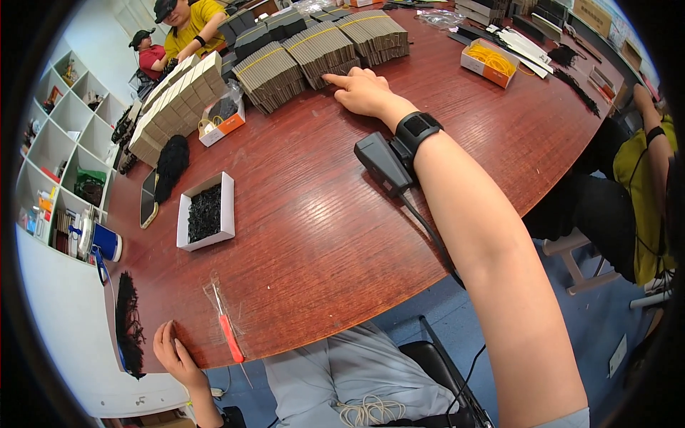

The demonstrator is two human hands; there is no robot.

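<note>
My right hand (362,93) is stretched far across the table, its fingertips at the front of the middle bundle of grey-brown cardboard pieces (321,55). The index finger reaches out; nothing is held. Similar bundles, a left one (270,77) and a right one (372,36), flank it, with yellow bands over their tops. At the near left table edge rests my left hand (177,355), fingers extended and holding nothing. Nearby are a red-handled screwdriver-like tool (230,335) and a bunch of black strands (128,324). A wristband with a black box (384,164) is on my right wrist.
A white box of small black pieces (227,214) stands left of centre. Behind it are a phone (148,200), a long cardboard row (175,103) and a small box (222,123). Yellow bands fill another box (492,60). Other people sit at far left and right.
</note>
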